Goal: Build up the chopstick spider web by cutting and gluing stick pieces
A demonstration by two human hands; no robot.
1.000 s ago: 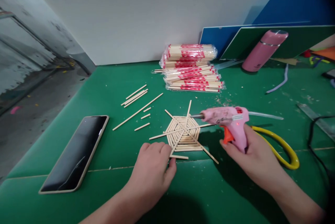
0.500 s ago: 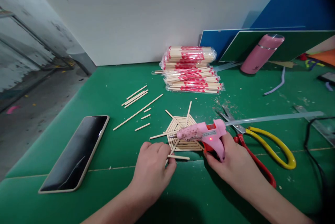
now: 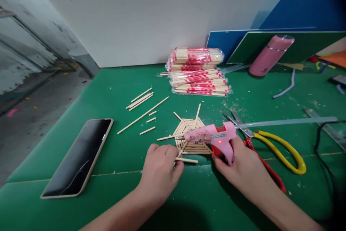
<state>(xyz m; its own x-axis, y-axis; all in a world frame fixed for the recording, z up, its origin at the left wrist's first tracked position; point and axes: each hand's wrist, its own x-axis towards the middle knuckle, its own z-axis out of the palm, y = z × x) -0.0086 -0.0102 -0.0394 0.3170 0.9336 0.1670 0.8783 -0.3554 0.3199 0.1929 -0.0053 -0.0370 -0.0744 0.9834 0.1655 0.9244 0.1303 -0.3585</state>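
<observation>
My right hand (image 3: 239,164) is wrapped round a pink hot glue gun (image 3: 208,135) with a red light showing and a clear glue stick (image 3: 286,122) in its back. The nozzle points left, over a web-like frame of wooden sticks (image 3: 198,149) lying on the table. My left hand (image 3: 160,168) is closed at the frame's near left side, with a short wooden stick (image 3: 190,160) pinched between thumb and fingers. One of the frame's spokes runs down to the same fingertips; whether they touch it is hard to see.
Scissors (image 3: 283,151) with yellow and red handles lie right of my right hand. Loose sticks (image 3: 143,115) and a phone (image 3: 78,159) are to the left. Wrapped stick bundles (image 3: 198,72) and a pink bottle (image 3: 271,56) stand behind. A black cord (image 3: 323,159) runs at right.
The stick frame, both hands and the glue gun have shifted slightly to the right. My left hand keeps its pinch on the short stick, and my right hand still grips the glue gun.
</observation>
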